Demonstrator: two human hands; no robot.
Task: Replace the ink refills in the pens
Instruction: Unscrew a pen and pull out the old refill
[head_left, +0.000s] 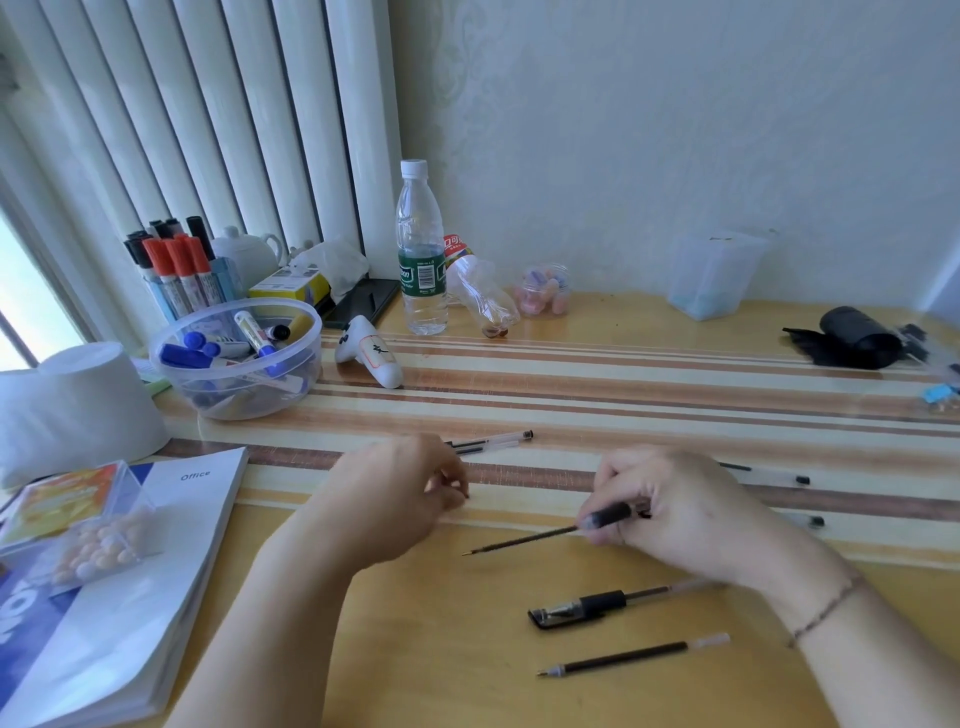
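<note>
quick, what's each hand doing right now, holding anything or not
Left hand: fingers curled, blurred; cannot tell if it pinches anything.
Right hand: grips a pen barrel with its refill sticking out.

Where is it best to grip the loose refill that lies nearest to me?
Pinch the refill at its dark middle, coming from above with the right hand. It lies flat and alone on the table, tip pointing left, with free space on both sides.

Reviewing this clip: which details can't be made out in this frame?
Head view only:
- Left hand: motion blur, so whether its curled fingers pinch anything is unclear.
- Pen barrel: its rear end is covered by the right hand; the refill sticks out.
- Pens behind the left hand: partly hidden.
- Pens behind the right hand: partly hidden.
- Book: cut by the left edge.
</note>
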